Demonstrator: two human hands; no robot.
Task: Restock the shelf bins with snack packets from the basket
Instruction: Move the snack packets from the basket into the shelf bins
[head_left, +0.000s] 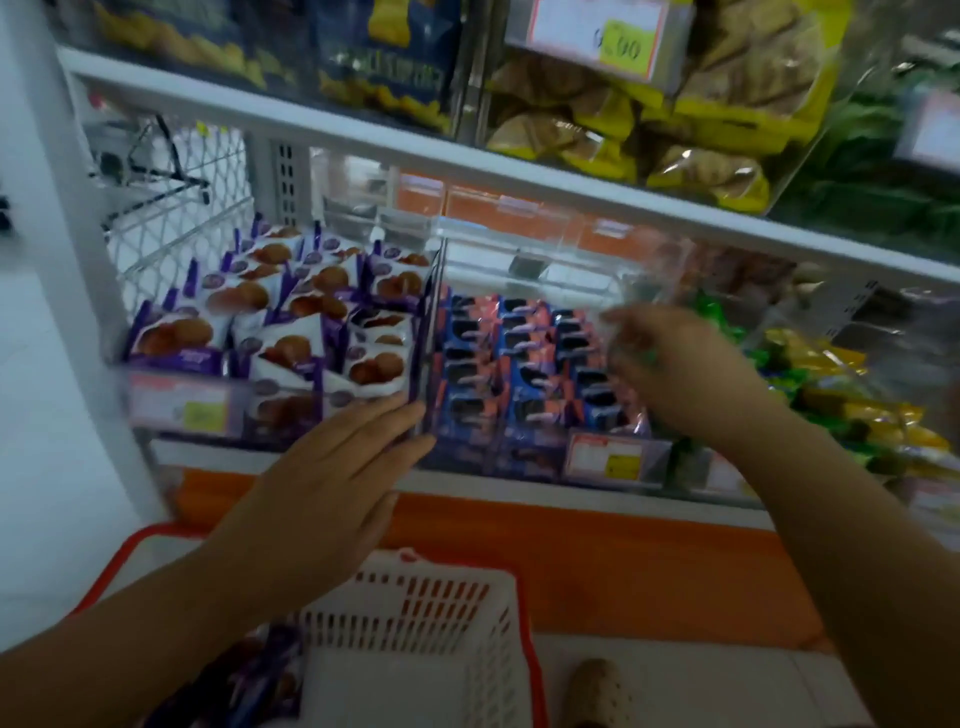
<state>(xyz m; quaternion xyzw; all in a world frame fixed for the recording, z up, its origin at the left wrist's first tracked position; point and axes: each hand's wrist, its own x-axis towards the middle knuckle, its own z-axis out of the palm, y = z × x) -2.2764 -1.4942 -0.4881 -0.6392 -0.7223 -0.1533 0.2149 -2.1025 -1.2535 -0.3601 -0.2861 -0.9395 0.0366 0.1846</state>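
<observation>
Left hand (332, 478) reaches flat and open, fingers straight and together, its fingertips at the near edge of the clear divider between two shelf bins. Right hand (675, 369) is raised over the right side of the blue-packet bin (519, 447), motion-blurred; its fingers seem bent near a clear plastic wall, but whether they have hold of anything cannot be told.

At the far left, the purple-packet bin (182, 405) is packed with purple-and-white cake packets (280, 332). Just beside it on the right, rows of blue-and-pink packets (519, 364) stand on edge. Further right lies a heap of green and yellow packets (831, 395). A price label (613, 457) is fixed to the blue-packet bin's near face.

A white shelf (519, 171) runs above the bins and carries clear bags of brown snacks (701, 104) with yellow trim. A white wire mesh panel (182, 208) closes the left end. An orange base panel (571, 561) runs below the bins.

Near the camera, under the left forearm, sits a white slotted basket (447, 613) with a red rim. Some purple packets (260, 686) lie at its left side. To its right, a pale shoe (597, 691) stands on the light tiled floor (727, 686).
</observation>
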